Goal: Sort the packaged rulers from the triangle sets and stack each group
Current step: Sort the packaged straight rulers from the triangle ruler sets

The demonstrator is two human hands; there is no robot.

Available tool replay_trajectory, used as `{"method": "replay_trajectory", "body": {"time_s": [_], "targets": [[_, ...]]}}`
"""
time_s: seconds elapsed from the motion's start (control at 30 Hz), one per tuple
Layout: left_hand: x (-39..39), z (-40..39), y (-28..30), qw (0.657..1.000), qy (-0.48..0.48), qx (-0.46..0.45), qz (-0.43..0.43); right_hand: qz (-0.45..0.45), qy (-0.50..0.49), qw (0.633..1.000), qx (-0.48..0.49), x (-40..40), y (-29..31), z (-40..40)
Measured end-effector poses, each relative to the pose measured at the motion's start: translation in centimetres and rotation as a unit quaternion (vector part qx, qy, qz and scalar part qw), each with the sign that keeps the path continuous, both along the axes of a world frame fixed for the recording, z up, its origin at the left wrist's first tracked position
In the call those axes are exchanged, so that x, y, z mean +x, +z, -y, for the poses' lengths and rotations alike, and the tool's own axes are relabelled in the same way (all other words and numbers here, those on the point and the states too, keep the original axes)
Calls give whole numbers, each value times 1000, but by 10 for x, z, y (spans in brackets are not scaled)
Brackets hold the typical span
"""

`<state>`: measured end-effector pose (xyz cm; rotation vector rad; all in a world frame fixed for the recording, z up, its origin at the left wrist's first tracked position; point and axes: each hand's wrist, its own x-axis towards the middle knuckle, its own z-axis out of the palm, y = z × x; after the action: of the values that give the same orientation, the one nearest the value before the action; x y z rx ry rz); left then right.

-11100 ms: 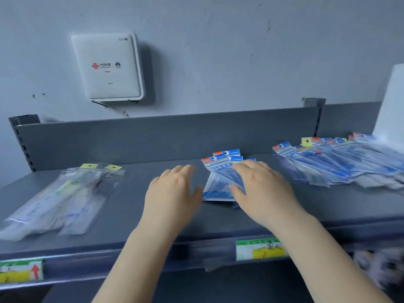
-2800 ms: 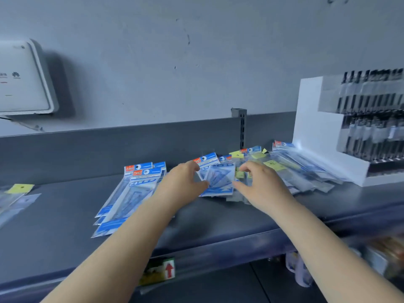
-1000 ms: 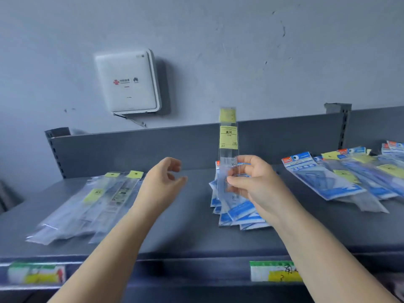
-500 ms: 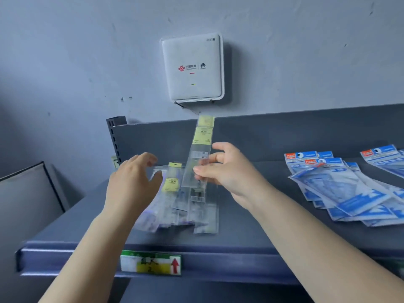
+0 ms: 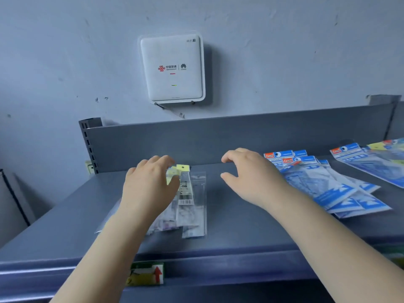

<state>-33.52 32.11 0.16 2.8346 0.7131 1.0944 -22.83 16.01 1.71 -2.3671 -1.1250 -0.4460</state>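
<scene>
A pile of clear packaged rulers (image 5: 189, 202) with yellow header tags lies on the left of the grey shelf (image 5: 229, 237). My left hand (image 5: 148, 189) rests on top of that pile, fingers spread over the yellow tags. My right hand (image 5: 251, 178) hovers just right of the pile, fingers loosely curled, holding nothing. A stack of blue triangle set packs (image 5: 323, 184) lies fanned to the right of my right hand. More mixed packs (image 5: 376, 160) lie at the far right edge.
The shelf's grey back panel (image 5: 218, 141) rises behind the piles. A white WiFi box (image 5: 172, 68) hangs on the wall above. A yellow and green price label with a red arrow (image 5: 146, 274) sits on the shelf's front lip.
My right hand has let go of the ruler pack, which now lies on the ruler pile, and has drawn back to the right. My left hand has come down onto the pile.
</scene>
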Motion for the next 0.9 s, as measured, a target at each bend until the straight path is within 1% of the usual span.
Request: {"method": "replay_trajectory", "body": {"time_s": [0.1, 0.3, 0.57, 0.77, 0.9], "targets": [[23, 27, 0, 999, -22, 26, -28, 29, -26, 999, -8, 10, -2, 25], [75, 100, 0, 993, -83, 62, -60, 38, -72, 997, -13, 48, -8, 88], [151, 207, -2, 985, -135, 73, -79, 21, -110, 994, -13, 118, -16, 199], [198, 283, -7, 980, -169, 64, -85, -1, -122, 993, -1, 164, -24, 272], [230, 323, -8, 975, -175, 78, -116, -19, -123, 992, 0, 195, -27, 316]]}}
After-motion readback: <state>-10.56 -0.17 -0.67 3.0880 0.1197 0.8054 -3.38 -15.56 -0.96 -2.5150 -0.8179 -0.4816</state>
